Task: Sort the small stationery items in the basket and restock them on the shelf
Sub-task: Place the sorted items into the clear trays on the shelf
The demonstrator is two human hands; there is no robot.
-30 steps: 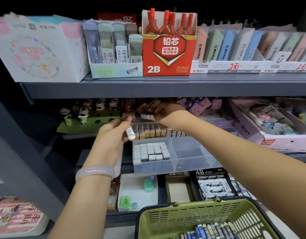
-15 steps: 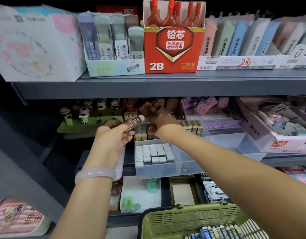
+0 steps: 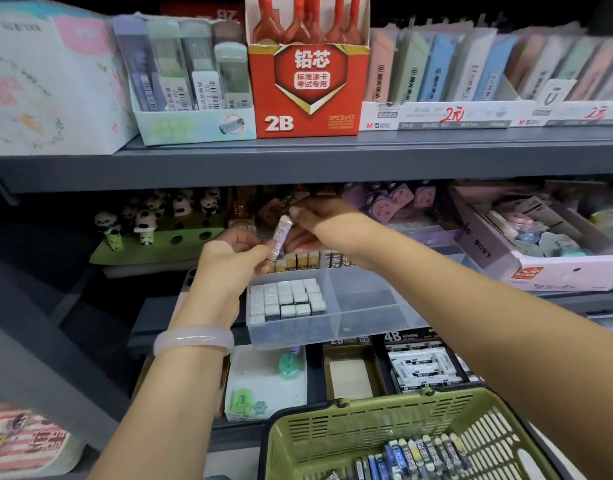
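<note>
both hands (image 3: pixel 229 258) (image 3: pixel 319 223) grip lead tube (image 3: pixel 280 239); red box (image 3: pixel 308 88) reads "2B"

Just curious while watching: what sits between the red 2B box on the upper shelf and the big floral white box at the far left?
In the head view, between the red 2B box and the floral white box stands a pale tray of upright lead cases.

Grey metal shelving (image 3: pixel 332 161) in tiers, dark recess behind, slanted grey upright (image 3: pixel 38 341) at left.
</note>
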